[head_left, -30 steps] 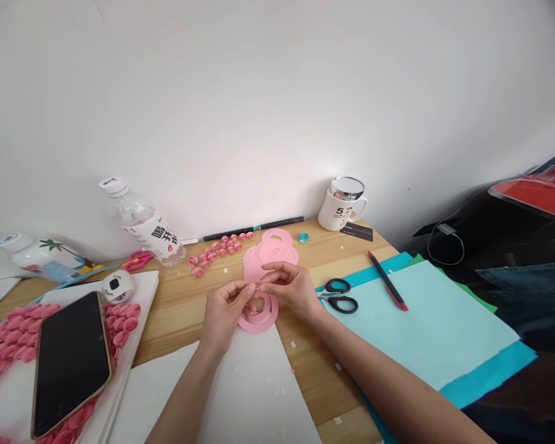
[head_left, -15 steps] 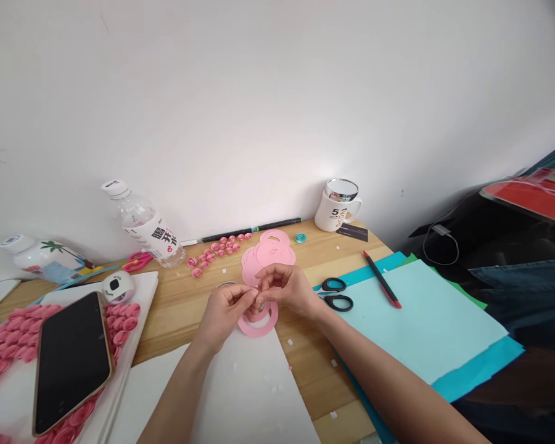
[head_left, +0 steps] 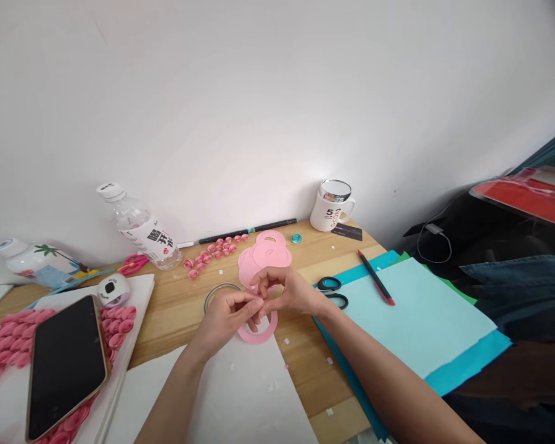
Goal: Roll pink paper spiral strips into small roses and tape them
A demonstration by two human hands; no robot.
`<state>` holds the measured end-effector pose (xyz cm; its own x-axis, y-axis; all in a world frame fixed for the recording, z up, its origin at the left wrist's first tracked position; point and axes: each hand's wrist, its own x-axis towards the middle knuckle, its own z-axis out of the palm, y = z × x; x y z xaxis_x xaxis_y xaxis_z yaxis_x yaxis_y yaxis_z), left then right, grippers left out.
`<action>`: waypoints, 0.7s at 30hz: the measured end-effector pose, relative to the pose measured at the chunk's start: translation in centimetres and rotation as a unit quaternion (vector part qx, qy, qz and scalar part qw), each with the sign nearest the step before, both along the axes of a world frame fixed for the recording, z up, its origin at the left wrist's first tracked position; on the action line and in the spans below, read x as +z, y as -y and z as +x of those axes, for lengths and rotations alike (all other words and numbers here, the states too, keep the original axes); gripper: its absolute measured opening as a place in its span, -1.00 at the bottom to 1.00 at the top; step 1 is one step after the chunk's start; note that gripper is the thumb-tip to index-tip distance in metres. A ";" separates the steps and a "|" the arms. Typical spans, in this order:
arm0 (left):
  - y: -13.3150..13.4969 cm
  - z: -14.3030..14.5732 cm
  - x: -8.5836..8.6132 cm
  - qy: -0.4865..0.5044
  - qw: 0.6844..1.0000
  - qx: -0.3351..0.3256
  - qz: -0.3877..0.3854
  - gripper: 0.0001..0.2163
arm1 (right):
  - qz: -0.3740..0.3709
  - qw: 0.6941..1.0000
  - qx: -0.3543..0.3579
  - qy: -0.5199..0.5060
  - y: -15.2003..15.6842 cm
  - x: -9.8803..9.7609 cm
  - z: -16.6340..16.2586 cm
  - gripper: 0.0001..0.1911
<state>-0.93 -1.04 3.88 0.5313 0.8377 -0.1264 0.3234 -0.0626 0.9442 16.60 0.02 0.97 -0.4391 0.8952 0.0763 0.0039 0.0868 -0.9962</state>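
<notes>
Left hand [head_left: 222, 316] and right hand [head_left: 290, 293] pinched closed, fingertips meeting, a pink paper loop [head_left: 255, 338] in their hold with its band curving just below the fingers, over a white sheet [head_left: 252, 394]; exact pinch spot hidden from where I stand. Grey metal ring [head_left: 206, 300] on the wooden table [head_left: 178, 314], partly behind left hand; pink cutouts [head_left: 269, 254] piled just past the right hand, little pink rolls [head_left: 226, 251] and one teal roll [head_left: 296, 238] nearer the wall [head_left: 259, 123]. Black-handled scissors [head_left: 329, 289] near the right wrist, dark pen [head_left: 376, 279] with red ends lying across pale blue paper [head_left: 420, 320], white mug [head_left: 320, 213] back by the wall
</notes>
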 end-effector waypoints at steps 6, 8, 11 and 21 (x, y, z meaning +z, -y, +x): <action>0.0 0.2 -0.6 -0.002 1.000 -0.008 0.011 -0.71 | 0.013 1.000 -0.001 0.027 -0.2 -0.6 -0.1 -0.52; -0.1 0.2 -0.7 0.009 1.000 -0.008 0.005 -0.71 | 0.019 0.999 0.002 0.034 -0.2 -0.7 -0.2 -0.51; -0.1 0.0 -0.9 0.022 1.000 -0.002 -0.010 -0.72 | 0.027 0.999 -0.005 0.037 -0.2 -0.9 -0.3 -0.50; -0.2 -0.2 -0.7 0.036 0.997 -0.017 -0.071 -0.72 | 0.054 0.998 0.013 0.042 -0.1 -0.9 -0.3 -0.42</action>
